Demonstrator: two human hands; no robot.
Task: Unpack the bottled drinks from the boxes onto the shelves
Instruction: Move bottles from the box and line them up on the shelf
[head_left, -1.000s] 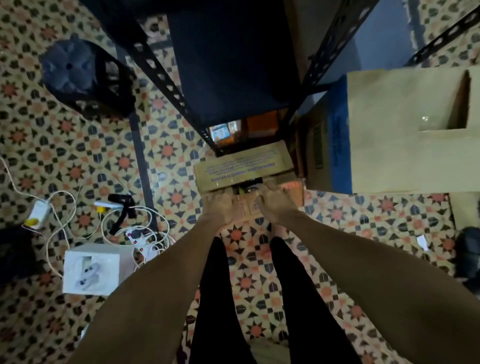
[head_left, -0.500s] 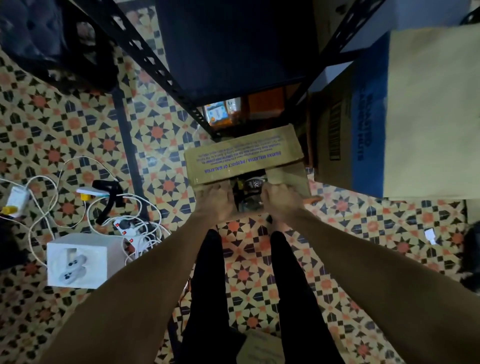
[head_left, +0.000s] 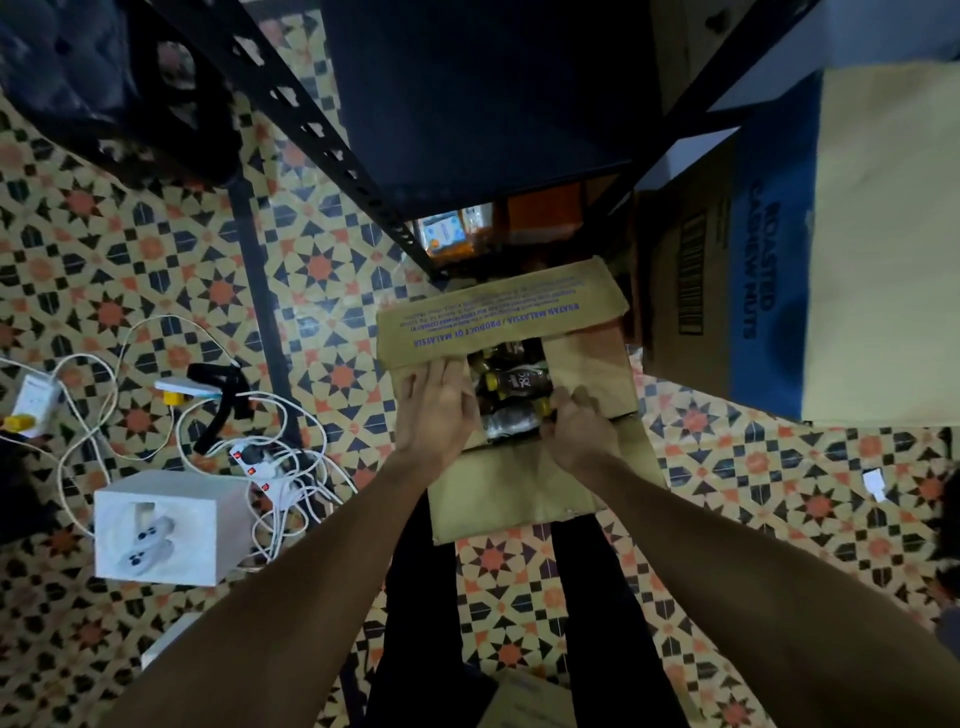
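Legs at bottom of view, both forearms reaching forward and down over the patterned floor (head_left: 727, 452). Near flap (head_left: 514, 493) of the box (head_left: 592, 364) is folded out toward the person. Left hand (head_left: 436, 410) lies flat with its fingers straight on the box's left edge, fingertips up against the printed far flap (head_left: 498, 322). Right hand (head_left: 579, 431) is at the right rim of the opening with its fingers curled, just beside a yellow cap; whether they pinch cardboard or a bottle, cannot tell. Bottles (head_left: 514, 382) are lying inside the box, dark with yellow caps, and none is out. Beyond the box stands the dark metal shelf (head_left: 483, 104), its lower level partly filled with orange packs. A large cashew carton (head_left: 727, 270) stands just right of the box. Judgement: the step in hand is opening the box, with unpacking proper not yet begun. Next move likely calls for spreading the flaps fully clear, then closing a hand round one bottle and lifting it straight out toward the shelf, minding the far flap that overhangs the opening.
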